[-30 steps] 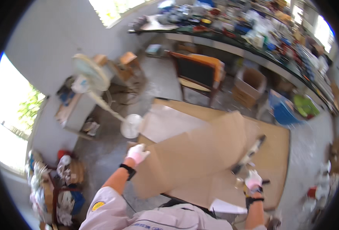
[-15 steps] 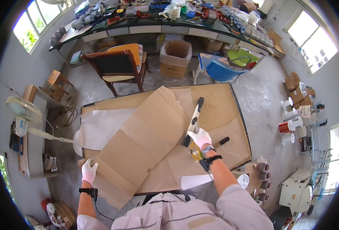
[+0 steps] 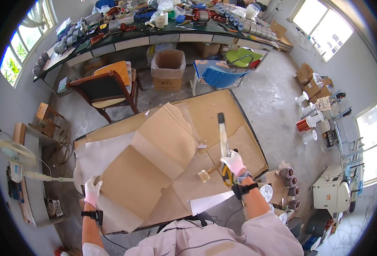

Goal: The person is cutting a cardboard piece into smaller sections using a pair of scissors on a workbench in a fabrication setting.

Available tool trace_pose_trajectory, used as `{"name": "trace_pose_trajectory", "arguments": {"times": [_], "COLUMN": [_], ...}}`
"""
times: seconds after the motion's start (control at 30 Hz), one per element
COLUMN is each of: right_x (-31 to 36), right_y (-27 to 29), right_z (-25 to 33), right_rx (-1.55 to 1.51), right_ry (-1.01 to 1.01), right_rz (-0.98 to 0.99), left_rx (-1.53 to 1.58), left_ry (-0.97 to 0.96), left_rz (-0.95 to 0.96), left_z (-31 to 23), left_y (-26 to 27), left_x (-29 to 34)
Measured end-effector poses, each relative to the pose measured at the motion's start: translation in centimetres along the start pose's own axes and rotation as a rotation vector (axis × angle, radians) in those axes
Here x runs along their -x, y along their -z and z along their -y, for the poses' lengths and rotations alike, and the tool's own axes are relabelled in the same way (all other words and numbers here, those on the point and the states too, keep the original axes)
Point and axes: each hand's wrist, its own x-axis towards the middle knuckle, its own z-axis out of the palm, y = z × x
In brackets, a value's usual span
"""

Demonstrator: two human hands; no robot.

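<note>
Brown paper sheets (image 3: 133,179), stacked and creased, lie slantwise over the low table. At their left edge, my left hand (image 3: 93,190), in a white glove, is closed on the paper. My right hand (image 3: 233,163), also gloved, is closed around a long whitish bar (image 3: 223,135) with a dark far end; its exact kind is unclear. Yellow loops of something (image 3: 227,176) show at this hand's wrist side, partly hidden. Below and left of that hand, a mallet-like tool (image 3: 203,176) with a pale head rests on the paper, its handle partly covered.
A dark-edged low table (image 3: 214,102) spreads before me. Beyond it stand a wooden chair (image 3: 105,91), a lined carton (image 3: 168,83) and a blue chair (image 3: 222,77). A white fan (image 3: 17,151) is at left; wire spools (image 3: 310,123) and a pale machine (image 3: 331,187) stand right.
My right hand has raised the whitish bar off the paper and tilted it more upright. The mallet-like tool's head has come into sight. My view has shifted right; the left hand stays at the paper's edge.
</note>
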Motion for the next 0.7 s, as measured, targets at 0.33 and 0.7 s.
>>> {"name": "trace_pose_trajectory", "arguments": {"times": [0.33,0.7], "right_x": [7.3,7.1], "right_y": [5.0,1.8], "right_z": [-8.3,-10.8], "right_rx": [0.132,0.255], "right_ry": [-0.117,-0.174], "right_rz": [-0.146,-0.051], "left_rx": [-0.107,-0.322], "left_ry": [0.115,-0.131], "left_rz": [0.422,0.273], "left_z": [-10.4,-2.2], "left_y": [-0.9,-3.9], "left_x": [-12.6,-10.1]}}
